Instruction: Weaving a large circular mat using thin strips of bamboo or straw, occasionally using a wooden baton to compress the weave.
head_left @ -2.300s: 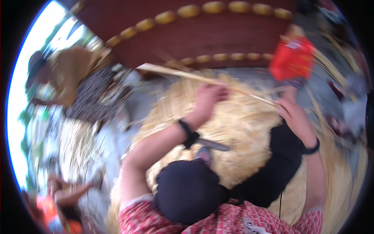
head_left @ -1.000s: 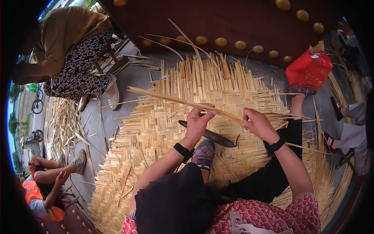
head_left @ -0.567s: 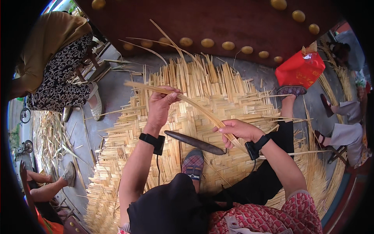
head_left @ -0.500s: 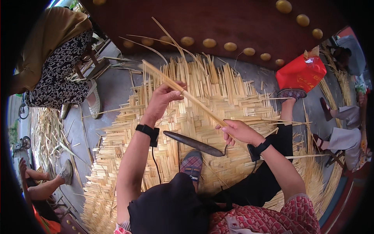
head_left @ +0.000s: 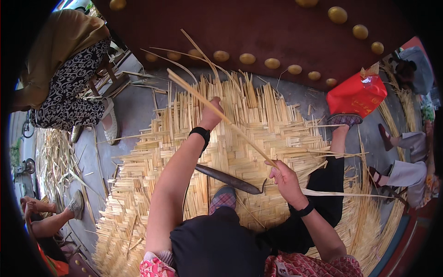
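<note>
A wide mat (head_left: 258, 152) of split pale reed strips lies woven under me, its loose ends standing up along the far edge. My right hand (head_left: 285, 181) is closed round the near end of a long reed strip (head_left: 240, 131), which slants up to the far left above the mat. Down at the mat's far part, my left hand (head_left: 212, 113) has its fingers curled in among the strip ends, beneath the slanting strip; what they grip is hidden. Between my arms a dark tapered bar (head_left: 228, 179) with a thin hook at its right end rests on the mat.
A dark red studded panel (head_left: 258, 32) stands beyond the mat. Near it, at right, sits a red bag (head_left: 355, 97). Loose reeds (head_left: 57, 161) are heaped at left. Other people sit on both sides. My left shoe (head_left: 223, 198) rests on the mat.
My left hand has let go of the long strip and gone down to the mat's far part. My right hand has come slightly nearer, still holding the strip's end.
</note>
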`<state>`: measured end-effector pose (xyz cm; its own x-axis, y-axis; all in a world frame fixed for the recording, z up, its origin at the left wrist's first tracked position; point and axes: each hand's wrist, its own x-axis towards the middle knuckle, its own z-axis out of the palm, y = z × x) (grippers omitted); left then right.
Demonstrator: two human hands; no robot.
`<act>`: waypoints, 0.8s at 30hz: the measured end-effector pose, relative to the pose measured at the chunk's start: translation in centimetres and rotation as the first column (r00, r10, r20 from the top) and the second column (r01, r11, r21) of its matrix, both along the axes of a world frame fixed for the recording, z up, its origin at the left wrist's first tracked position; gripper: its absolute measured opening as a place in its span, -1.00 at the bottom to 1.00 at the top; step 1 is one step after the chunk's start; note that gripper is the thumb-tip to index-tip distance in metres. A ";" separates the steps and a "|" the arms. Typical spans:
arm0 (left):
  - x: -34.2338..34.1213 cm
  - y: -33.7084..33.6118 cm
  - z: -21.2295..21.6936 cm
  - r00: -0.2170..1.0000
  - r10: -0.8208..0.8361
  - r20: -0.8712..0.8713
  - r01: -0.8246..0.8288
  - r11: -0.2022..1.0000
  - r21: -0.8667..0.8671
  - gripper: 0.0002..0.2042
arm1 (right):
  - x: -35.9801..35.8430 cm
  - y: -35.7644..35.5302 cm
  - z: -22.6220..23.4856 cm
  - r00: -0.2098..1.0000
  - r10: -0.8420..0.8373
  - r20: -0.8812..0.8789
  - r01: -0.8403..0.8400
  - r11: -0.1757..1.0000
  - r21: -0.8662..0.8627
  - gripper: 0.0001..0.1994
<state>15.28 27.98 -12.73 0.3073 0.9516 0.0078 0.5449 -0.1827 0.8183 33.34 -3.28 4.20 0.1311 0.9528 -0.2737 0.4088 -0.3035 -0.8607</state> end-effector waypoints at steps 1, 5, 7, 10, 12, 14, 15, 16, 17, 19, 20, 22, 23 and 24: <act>3.6 -1.4 2.2 0.962 -0.087 -0.257 0.078 0.996 -0.046 -0.80 | 1.0 -1.0 -0.5 0.998 -0.028 0.047 0.028 1.000 0.014 -0.75; 4.7 -2.4 4.7 0.888 -0.052 -0.456 0.082 0.996 0.046 -0.88 | -0.1 -2.1 0.8 0.996 -0.001 0.090 -0.010 0.993 0.117 -0.72; 4.4 -2.1 4.5 0.918 0.035 -0.395 0.002 0.996 0.093 -0.88 | -0.8 -2.7 1.3 0.995 0.029 0.094 -0.043 0.987 0.152 -0.64; 2.8 -1.1 2.7 0.917 0.091 -0.388 -0.089 0.996 0.022 -0.86 | -1.6 -3.1 2.2 0.989 0.075 0.126 -0.094 0.984 0.153 -0.61; 1.4 -0.5 1.7 0.932 0.083 -0.352 -0.059 0.995 0.078 -0.84 | -2.0 -3.5 2.4 0.994 0.076 0.084 -0.088 0.984 0.156 -0.61; 2.6 -0.9 2.5 0.947 0.269 0.176 -0.163 0.873 -0.459 -0.84 | -1.1 -4.0 2.2 0.983 0.111 0.145 -0.132 0.981 0.143 -0.61; 3.5 -1.4 3.3 0.949 0.261 0.175 -0.146 0.861 -0.487 -0.82 | -0.8 -4.3 2.2 0.984 0.099 0.149 -0.119 0.984 0.136 -0.61; 3.1 -1.2 3.5 0.950 0.263 0.168 -0.155 0.864 -0.478 -0.82 | -0.9 -4.3 2.4 0.983 0.111 0.146 -0.132 0.981 0.144 -0.62; 2.7 -0.9 3.8 0.954 0.268 0.137 -0.166 0.848 -0.504 -0.80 | -1.1 -4.2 2.6 0.982 0.124 0.145 -0.146 0.978 0.152 -0.62; 3.0 -0.9 4.8 0.957 0.266 0.115 -0.168 0.832 -0.529 -0.77 | -1.3 -4.4 1.9 0.983 0.120 0.140 -0.139 0.982 0.131 -0.62; 4.0 -1.7 5.6 0.968 0.247 0.040 -0.190 0.831 -0.522 -0.74 | -0.9 -4.6 1.5 0.983 0.110 0.149 -0.125 0.987 0.096 -0.62; 4.2 -1.4 6.7 0.971 0.236 -0.037 -0.222 0.833 -0.508 -0.71 | -1.1 -4.2 1.8 0.981 0.107 0.160 -0.124 0.988 0.097 -0.64; 3.5 -0.4 6.4 0.994 0.066 -0.090 -0.102 0.858 -0.504 -0.69 | -1.5 -4.2 2.1 0.981 0.112 0.156 -0.128 0.987 0.095 -0.65; 2.8 0.3 5.9 0.984 -0.106 -0.141 0.020 0.862 -0.507 -0.67 | -1.7 -4.1 2.2 0.981 0.118 0.155 -0.133 0.987 0.093 -0.65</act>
